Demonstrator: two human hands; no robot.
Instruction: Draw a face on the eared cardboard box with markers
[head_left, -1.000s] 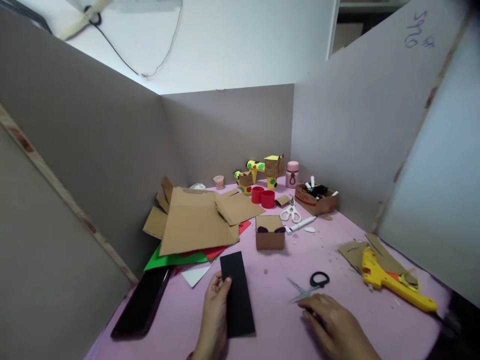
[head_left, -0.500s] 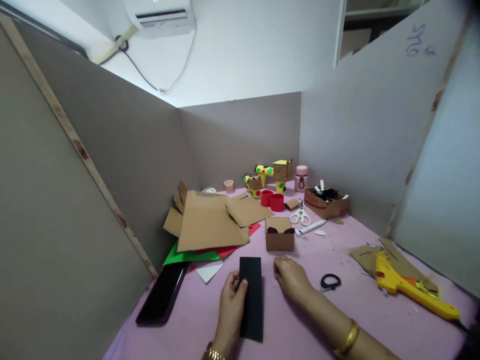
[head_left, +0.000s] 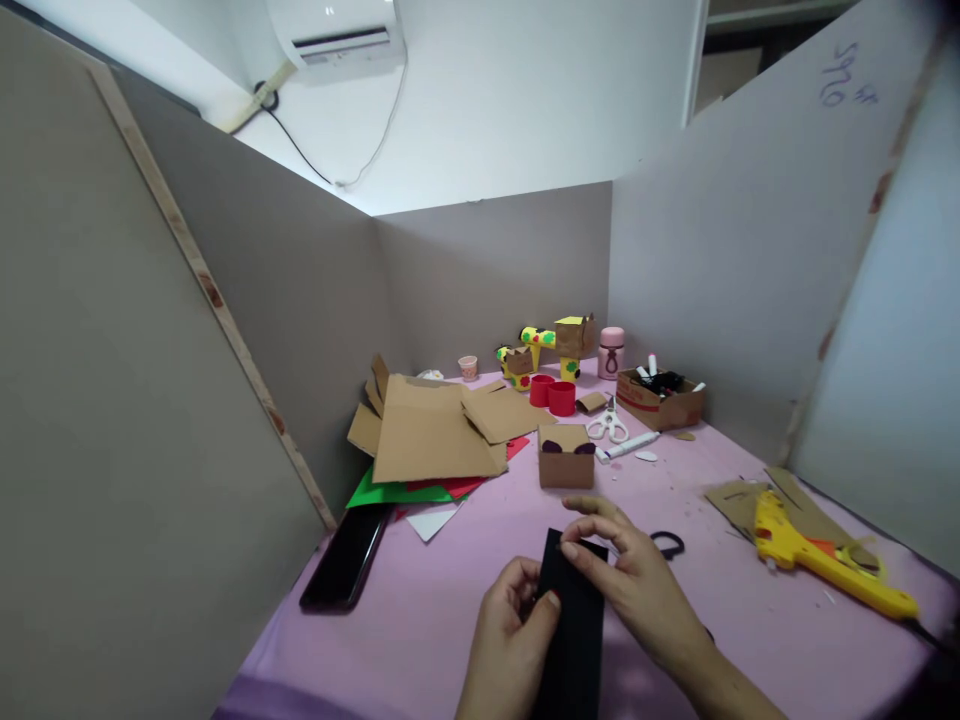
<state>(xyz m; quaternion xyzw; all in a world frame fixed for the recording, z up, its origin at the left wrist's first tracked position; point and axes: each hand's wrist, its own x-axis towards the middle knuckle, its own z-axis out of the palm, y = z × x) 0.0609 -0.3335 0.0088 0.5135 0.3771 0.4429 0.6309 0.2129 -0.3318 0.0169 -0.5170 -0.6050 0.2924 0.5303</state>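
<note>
A black strip of paper (head_left: 574,630) is lifted a little over the pink table (head_left: 420,620) near the front edge. My left hand (head_left: 514,640) pinches its left edge, thumb on top. My right hand (head_left: 634,585) grips the strip's far end with fingers curled over it. Black-handled scissors (head_left: 667,544) lie on the table just right of my right hand, partly hidden by it. A small brown cardboard box (head_left: 566,457) stands a short way beyond both hands.
A yellow glue gun (head_left: 821,555) lies on cardboard scraps at the right. A black phone (head_left: 349,555) rests at the left edge. Cardboard sheets (head_left: 431,430) over green and red paper, red rings (head_left: 551,393), white scissors (head_left: 609,425) and a supply box (head_left: 660,398) sit farther back. Grey partitions surround the table.
My right hand left the scissors, crossed left and took hold of the strip's far end. The strip came up off the table and nearer to me. The view shifted.
</note>
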